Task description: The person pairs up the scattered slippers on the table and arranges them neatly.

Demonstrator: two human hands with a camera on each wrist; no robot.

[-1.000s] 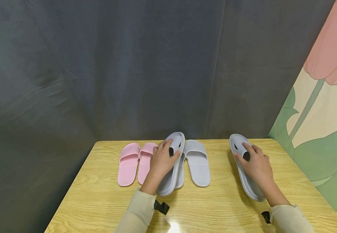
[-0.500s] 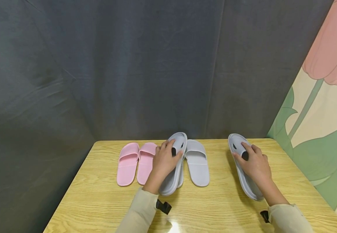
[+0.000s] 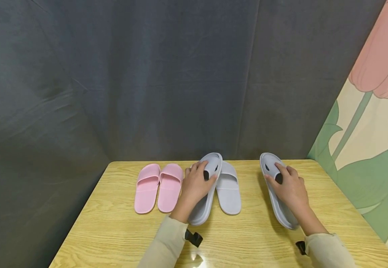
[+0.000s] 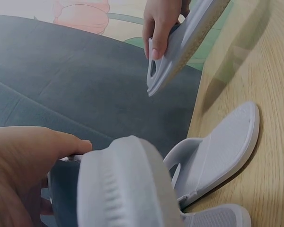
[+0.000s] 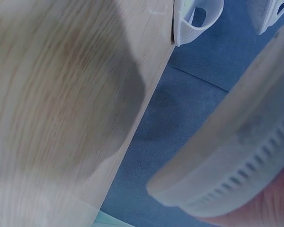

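Observation:
My left hand (image 3: 194, 186) grips a grey-blue slide slipper (image 3: 201, 213) by its strap, which has black patches. That slipper is held above a pair of paler grey slippers and hides one of them in the head view. The other pale slipper (image 3: 229, 195) lies flat just to its right. Over to the right, my right hand (image 3: 291, 190) grips the matching grey-blue slipper (image 3: 282, 213) by its strap, fingers across the top. Its sole (image 5: 217, 127) is off the table in the right wrist view, with a broad shadow below.
Two pink slippers (image 3: 146, 191) lie side by side at the left, toes toward the back. Everything lies on or over a wood-grain table (image 3: 113, 230). A dark curtain (image 3: 187, 82) hangs behind its far edge, and a flower-painted wall (image 3: 371, 160) stands at the right.
My left hand has carried its slipper to the right, uncovering more of the pink pair and overlapping the pale pair. My right hand has shifted its slipper slightly left.

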